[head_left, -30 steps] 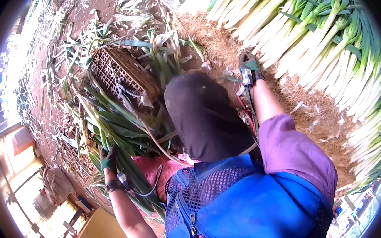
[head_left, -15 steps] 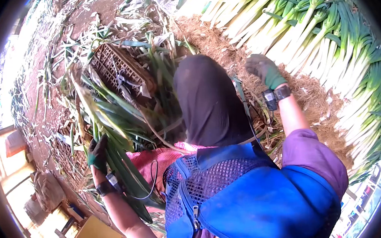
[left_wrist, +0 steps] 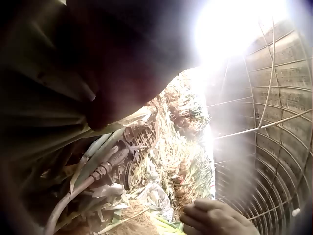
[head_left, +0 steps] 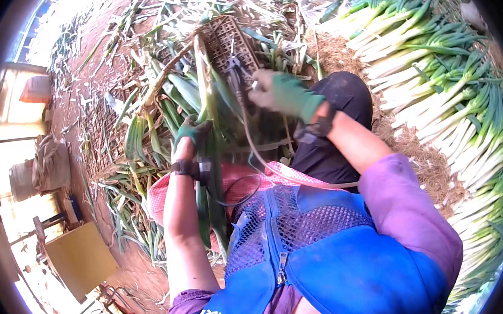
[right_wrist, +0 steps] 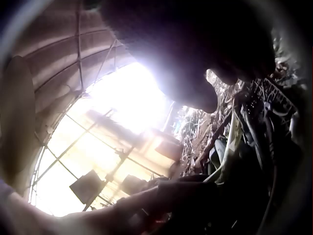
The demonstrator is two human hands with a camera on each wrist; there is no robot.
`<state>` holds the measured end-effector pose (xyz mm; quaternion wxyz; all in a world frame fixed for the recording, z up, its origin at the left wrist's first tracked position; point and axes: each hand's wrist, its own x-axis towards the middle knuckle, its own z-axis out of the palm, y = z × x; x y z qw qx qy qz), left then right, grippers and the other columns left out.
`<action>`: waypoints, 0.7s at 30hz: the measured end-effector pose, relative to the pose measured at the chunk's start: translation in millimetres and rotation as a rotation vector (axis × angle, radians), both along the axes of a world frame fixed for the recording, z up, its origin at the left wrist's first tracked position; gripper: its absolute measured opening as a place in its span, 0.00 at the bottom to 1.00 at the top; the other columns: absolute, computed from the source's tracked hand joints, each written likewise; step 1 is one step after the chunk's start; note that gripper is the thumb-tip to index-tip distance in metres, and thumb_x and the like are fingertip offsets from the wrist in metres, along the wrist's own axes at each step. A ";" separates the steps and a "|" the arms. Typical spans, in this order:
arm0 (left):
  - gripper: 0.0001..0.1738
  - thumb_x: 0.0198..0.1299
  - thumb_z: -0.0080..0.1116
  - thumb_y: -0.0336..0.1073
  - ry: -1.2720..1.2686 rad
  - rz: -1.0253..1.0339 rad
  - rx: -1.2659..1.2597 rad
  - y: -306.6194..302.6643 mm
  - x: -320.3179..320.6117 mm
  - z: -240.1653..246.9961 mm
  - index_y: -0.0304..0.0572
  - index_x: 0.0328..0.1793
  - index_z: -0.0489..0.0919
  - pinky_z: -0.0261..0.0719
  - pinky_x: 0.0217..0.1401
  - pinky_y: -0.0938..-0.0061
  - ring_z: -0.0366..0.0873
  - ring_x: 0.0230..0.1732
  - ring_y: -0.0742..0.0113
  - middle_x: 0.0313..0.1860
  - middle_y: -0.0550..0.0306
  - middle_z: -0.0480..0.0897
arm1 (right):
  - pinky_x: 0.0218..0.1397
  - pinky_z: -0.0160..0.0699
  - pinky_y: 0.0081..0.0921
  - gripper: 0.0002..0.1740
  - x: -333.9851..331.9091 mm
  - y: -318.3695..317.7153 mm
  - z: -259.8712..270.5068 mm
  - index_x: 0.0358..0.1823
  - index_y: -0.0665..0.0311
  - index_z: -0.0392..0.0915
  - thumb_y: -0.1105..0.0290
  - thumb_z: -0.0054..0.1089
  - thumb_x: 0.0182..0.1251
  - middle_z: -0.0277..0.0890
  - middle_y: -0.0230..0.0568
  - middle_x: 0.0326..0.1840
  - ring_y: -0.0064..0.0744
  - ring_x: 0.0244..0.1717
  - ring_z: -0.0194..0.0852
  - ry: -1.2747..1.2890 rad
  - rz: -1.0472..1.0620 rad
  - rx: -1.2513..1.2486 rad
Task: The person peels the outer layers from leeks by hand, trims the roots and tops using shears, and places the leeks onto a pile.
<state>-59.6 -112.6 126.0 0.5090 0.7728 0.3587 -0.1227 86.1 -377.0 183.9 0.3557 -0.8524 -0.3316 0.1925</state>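
Observation:
My gloved left hand [head_left: 195,134] grips a leek [head_left: 202,73] in front of my lap. Its pale stalk points away from me and its long green leaves trail down past my forearm. My right hand [head_left: 285,94], in a grey and green glove, is raised to the right of the leek, blurred by motion. Its fingers look loosely bent, with nothing visible in them. Just left of its fingertips lies an air gun [head_left: 234,66] on a hose [head_left: 250,142]. The left wrist view also shows the air gun [left_wrist: 115,159] and the right hand [left_wrist: 215,218].
A brown plastic crate [head_left: 230,40] stands beyond the air gun. Leek leaves and trimmings [head_left: 141,135] are heaped on the left. A long row of leeks [head_left: 426,89] lies along the right, roots [head_left: 388,125] towards me. A yellow board [head_left: 82,259] stands at lower left.
My right hand has swung left from beside the leek row to near the air gun. The left hand has moved right with the leek, now held upright before me. My view has turned left.

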 end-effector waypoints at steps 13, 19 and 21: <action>0.28 0.58 0.68 0.41 -0.014 0.071 -0.259 6.2 -18.2 6.2 0.35 0.62 0.78 0.78 0.50 0.75 0.80 0.45 0.70 0.48 0.56 0.84 | 0.78 0.40 0.59 0.53 2.4 118.3 -172.2 0.78 0.68 0.41 0.49 0.57 0.59 0.37 0.59 0.82 0.63 0.80 0.35 -0.194 -0.269 -0.554; 0.27 0.57 0.68 0.43 -0.036 -0.039 -0.237 1.3 -5.2 -1.1 0.34 0.58 0.79 0.77 0.49 0.72 0.79 0.43 0.69 0.45 0.57 0.85 | 0.61 0.62 0.52 0.38 15.6 95.5 -162.3 0.69 0.65 0.60 0.57 0.59 0.59 0.55 0.55 0.71 0.52 0.66 0.57 -0.513 -0.146 -0.495; 0.25 0.57 0.68 0.43 -0.013 -0.082 -0.267 13.5 2.4 -11.5 0.34 0.56 0.80 0.77 0.48 0.73 0.79 0.42 0.71 0.44 0.58 0.84 | 0.72 0.48 0.56 0.38 13.6 94.9 -169.8 0.72 0.68 0.58 0.61 0.56 0.61 0.46 0.61 0.77 0.61 0.75 0.45 -0.593 -0.158 -0.485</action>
